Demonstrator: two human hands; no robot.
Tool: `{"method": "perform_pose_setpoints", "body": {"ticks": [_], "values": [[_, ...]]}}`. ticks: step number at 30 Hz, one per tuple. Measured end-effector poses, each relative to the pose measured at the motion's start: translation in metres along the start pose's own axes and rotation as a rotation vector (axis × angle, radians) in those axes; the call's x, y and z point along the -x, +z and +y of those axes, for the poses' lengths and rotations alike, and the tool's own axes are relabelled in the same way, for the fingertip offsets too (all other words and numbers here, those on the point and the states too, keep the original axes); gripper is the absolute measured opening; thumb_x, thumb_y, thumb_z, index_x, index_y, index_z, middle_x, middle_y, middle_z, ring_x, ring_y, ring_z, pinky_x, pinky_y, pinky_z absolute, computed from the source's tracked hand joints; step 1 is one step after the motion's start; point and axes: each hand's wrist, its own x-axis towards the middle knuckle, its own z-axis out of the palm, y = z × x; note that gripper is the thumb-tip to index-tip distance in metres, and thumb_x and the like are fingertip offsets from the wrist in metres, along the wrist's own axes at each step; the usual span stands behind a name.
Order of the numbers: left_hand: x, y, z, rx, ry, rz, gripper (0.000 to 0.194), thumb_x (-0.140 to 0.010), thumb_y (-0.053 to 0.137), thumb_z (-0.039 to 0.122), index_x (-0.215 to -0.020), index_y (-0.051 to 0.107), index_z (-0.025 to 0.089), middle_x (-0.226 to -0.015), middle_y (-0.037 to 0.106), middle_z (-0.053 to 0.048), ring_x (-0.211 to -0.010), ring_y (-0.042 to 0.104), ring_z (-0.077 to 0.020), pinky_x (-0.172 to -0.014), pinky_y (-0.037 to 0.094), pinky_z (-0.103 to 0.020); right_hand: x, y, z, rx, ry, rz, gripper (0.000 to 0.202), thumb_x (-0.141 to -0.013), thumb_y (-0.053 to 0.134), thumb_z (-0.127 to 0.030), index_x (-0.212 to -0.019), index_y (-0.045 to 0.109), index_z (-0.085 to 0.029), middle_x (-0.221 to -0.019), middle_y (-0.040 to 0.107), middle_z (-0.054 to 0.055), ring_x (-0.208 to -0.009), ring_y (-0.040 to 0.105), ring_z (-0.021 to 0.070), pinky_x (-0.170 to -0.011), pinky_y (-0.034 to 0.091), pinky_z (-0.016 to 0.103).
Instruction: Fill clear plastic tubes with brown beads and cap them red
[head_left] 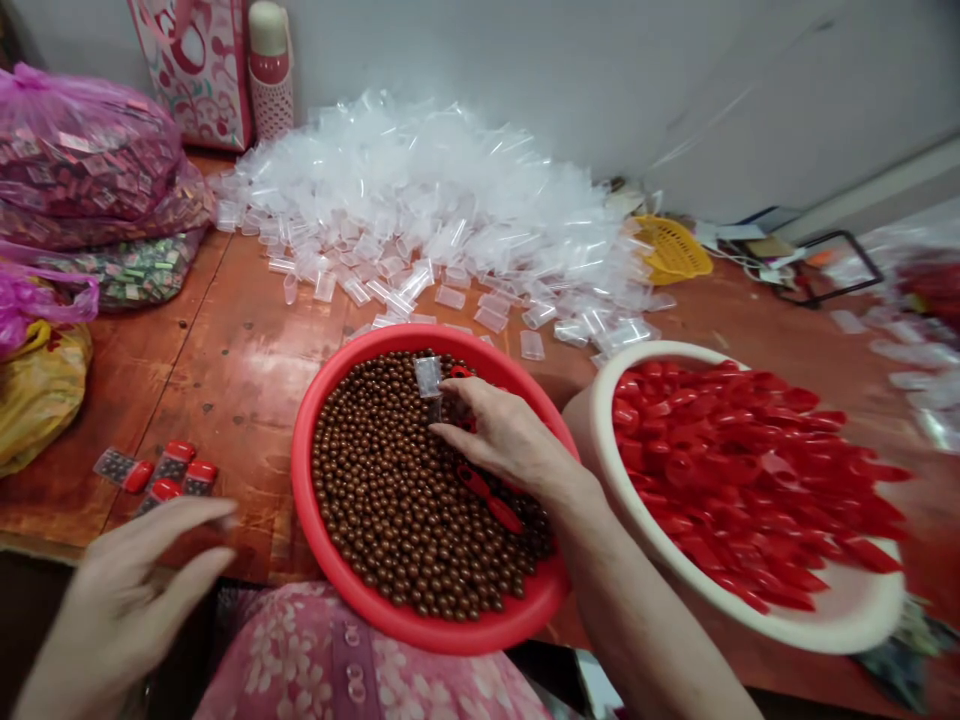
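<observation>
A red basin (309,500) holds many small brown balls (397,480). Over its middle, my right hand (499,430) has thumb and fingers round a small clear plastic case (428,377). Red pieces (491,498) lie on the balls under and beside that hand. My left hand (146,580), slightly blurred, is at the lower left with thumb and fingers apart and nothing between them. Just beyond it, several filled clear cases with red caps (176,460) lie on the wooden table (247,400).
White basin (600,400) of red caps (735,470) at right. A large heap of clear cases (450,200) lies along the wall. Filled bags (90,160) stand at left, near a flask (270,70). A yellow basket (671,250) is at the back right.
</observation>
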Motion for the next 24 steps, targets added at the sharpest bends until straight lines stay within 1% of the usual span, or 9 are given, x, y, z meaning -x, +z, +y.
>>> {"method": "perform_pose_setpoints", "body": {"ticks": [2, 4, 5, 7, 9, 12, 17, 21, 24], "values": [[-0.034, 0.03, 0.032, 0.065, 0.156, -0.076, 0.028, -0.084, 0.064, 0.034, -0.112, 0.066, 0.029, -0.108, 0.074, 0.0, -0.09, 0.07, -0.0221, -0.084, 0.059, -0.035, 0.002, -0.001, -0.008, -0.096, -0.026, 0.029, 0.036, -0.083, 0.066, -0.028, -0.115, 0.057, -0.017, -0.1, 0.069, 0.009, -0.085, 0.068, 0.0232, -0.076, 0.056, 0.04], [-0.06, 0.061, 0.057, 0.133, 0.258, -0.189, 0.043, -0.085, 0.063, 0.031, -0.126, 0.057, 0.018, -0.123, 0.067, -0.011, -0.106, 0.067, -0.0236, -0.094, 0.056, -0.037, 0.005, -0.004, -0.017, -0.195, -0.057, 0.032, 0.035, -0.083, 0.067, -0.03, -0.114, 0.056, -0.019, -0.099, 0.07, 0.007, -0.083, 0.069, 0.0218, -0.074, 0.058, 0.037], [-0.07, 0.076, 0.065, 0.147, 0.297, -0.196, 0.05, -0.085, 0.063, 0.029, -0.132, 0.052, 0.015, -0.129, 0.063, -0.014, -0.115, 0.063, -0.0251, -0.099, 0.053, -0.039, 0.006, -0.005, -0.022, -0.236, -0.075, 0.034, 0.036, -0.083, 0.068, -0.03, -0.115, 0.056, -0.019, -0.1, 0.07, 0.007, -0.084, 0.069, 0.0213, -0.074, 0.058, 0.036], [-0.082, 0.1, 0.073, 0.132, 0.363, -0.233, 0.063, -0.084, 0.065, 0.026, -0.14, 0.041, 0.01, -0.14, 0.053, -0.019, -0.13, 0.052, -0.0277, -0.109, 0.045, -0.044, 0.008, -0.008, -0.031, -0.297, -0.113, 0.043, 0.038, -0.082, 0.069, -0.031, -0.115, 0.055, -0.019, -0.102, 0.07, 0.007, -0.086, 0.069, 0.0207, -0.075, 0.058, 0.035], [-0.088, 0.114, 0.073, 0.124, 0.401, -0.256, 0.065, -0.084, 0.064, 0.023, -0.141, 0.038, 0.008, -0.142, 0.051, -0.02, -0.134, 0.047, -0.0283, -0.113, 0.04, -0.047, 0.01, -0.01, -0.039, -0.345, -0.143, 0.05, 0.038, -0.082, 0.071, -0.032, -0.115, 0.056, -0.02, -0.102, 0.07, 0.007, -0.088, 0.069, 0.0197, -0.078, 0.058, 0.033], [-0.093, 0.123, 0.07, 0.166, 0.391, -0.294, 0.057, -0.085, 0.06, 0.019, -0.138, 0.042, 0.008, -0.135, 0.058, -0.019, -0.126, 0.055, -0.0274, -0.108, 0.044, -0.045, 0.012, -0.013, -0.048, -0.367, -0.165, 0.052, 0.035, -0.081, 0.072, -0.034, -0.11, 0.058, -0.02, -0.099, 0.071, 0.005, -0.086, 0.069, 0.0188, -0.077, 0.057, 0.031], [-0.097, 0.123, 0.068, 0.277, 0.363, -0.286, 0.056, -0.081, 0.058, 0.013, -0.136, 0.047, 0.013, -0.129, 0.064, -0.013, -0.118, 0.062, -0.0245, -0.103, 0.048, -0.04, 0.013, -0.01, -0.051, -0.397, -0.207, 0.081, 0.031, -0.085, 0.069, -0.04, -0.107, 0.06, -0.02, -0.098, 0.07, 0.006, -0.088, 0.067, 0.0192, -0.078, 0.056, 0.031], [-0.099, 0.121, 0.069, 0.277, 0.351, -0.237, 0.055, -0.08, 0.062, 0.016, -0.134, 0.05, 0.017, -0.126, 0.066, -0.011, -0.112, 0.065, -0.0239, -0.098, 0.051, -0.037, 0.011, -0.006, -0.05, -0.44, -0.259, 0.108, 0.017, -0.088, 0.065, -0.035, -0.094, 0.061, -0.02, -0.095, 0.068, 0.006, -0.088, 0.065, 0.0185, -0.079, 0.055, 0.033], [-0.1, 0.12, 0.07, 0.28, 0.384, -0.245, 0.05, -0.08, 0.062, 0.014, -0.129, 0.056, 0.019, -0.123, 0.068, -0.009, -0.11, 0.065, -0.0228, -0.096, 0.051, -0.035, 0.012, -0.006, -0.05, -0.462, -0.26, 0.102, 0.015, -0.087, 0.067, -0.034, -0.087, 0.06, -0.02, -0.094, 0.067, 0.007, -0.087, 0.064, 0.0182, -0.078, 0.055, 0.034]]}}
